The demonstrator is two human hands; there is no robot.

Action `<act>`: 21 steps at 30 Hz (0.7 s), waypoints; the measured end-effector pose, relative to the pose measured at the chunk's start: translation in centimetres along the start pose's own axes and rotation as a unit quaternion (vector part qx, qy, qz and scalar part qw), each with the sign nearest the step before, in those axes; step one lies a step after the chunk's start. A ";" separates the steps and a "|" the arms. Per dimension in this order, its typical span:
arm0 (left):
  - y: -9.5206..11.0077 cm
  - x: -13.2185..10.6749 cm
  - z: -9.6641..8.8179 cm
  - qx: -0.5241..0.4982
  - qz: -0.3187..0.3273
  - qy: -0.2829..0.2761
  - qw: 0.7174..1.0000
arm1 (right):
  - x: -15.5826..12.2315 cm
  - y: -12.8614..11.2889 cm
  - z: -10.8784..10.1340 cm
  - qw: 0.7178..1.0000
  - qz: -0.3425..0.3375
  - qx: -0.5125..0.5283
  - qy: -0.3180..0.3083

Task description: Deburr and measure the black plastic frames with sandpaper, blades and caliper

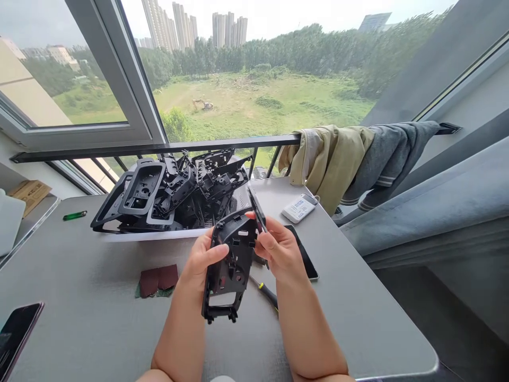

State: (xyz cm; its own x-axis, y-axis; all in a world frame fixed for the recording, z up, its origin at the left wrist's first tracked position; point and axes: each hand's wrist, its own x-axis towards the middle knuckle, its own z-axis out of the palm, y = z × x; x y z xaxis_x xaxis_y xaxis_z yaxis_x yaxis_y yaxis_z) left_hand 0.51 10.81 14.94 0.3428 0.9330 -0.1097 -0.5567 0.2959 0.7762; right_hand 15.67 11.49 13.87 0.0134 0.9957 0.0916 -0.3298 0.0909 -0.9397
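My left hand is closed around the left edge of a black plastic panel, its thumb lying across the face. Clips, small holes and a rectangular opening near the lower end show on this panel, which stands tilted above the table. In my right hand a thin, long black plastic strip is pinched between thumb and fingers, close against the panel's upper right edge. Whether strip and panel touch, I cannot tell. Below the hands lies a screwdriver with a black and yellow handle, partly hidden by my right forearm.
Behind my hands, a white bin is heaped with black plastic parts. Dark red sandpaper pieces, a green lighter, a phone, a white power bank and a dark tablet-like device lie on the grey table.
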 end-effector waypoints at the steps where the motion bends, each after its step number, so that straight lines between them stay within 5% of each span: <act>1: -0.3 0.0 0.0 0.000 0.018 0.011 1.000 | 0.0 0.1 0.1 0.999 -0.026 -0.032 0.036; 6: -1.3 0.8 -0.4 -0.004 0.178 0.134 0.975 | -0.3 0.1 -0.1 0.932 -0.169 -0.220 0.233; 12: -1.5 1.1 0.0 -0.007 0.240 0.198 0.950 | -1.2 -0.5 0.4 0.886 -0.191 -0.394 0.152; 21: -1.8 1.0 0.5 -0.006 0.255 0.215 0.943 | -1.3 -0.3 1.1 0.890 -0.176 -0.408 0.106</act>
State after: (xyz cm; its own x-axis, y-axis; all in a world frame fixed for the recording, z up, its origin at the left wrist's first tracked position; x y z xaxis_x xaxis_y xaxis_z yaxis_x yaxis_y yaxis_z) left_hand 2.24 11.05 13.72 -0.3087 0.9506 0.0322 -0.5751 -0.2135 0.7897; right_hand 14.74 10.17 14.39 0.1875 0.8760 0.4444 0.5232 0.2938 -0.7999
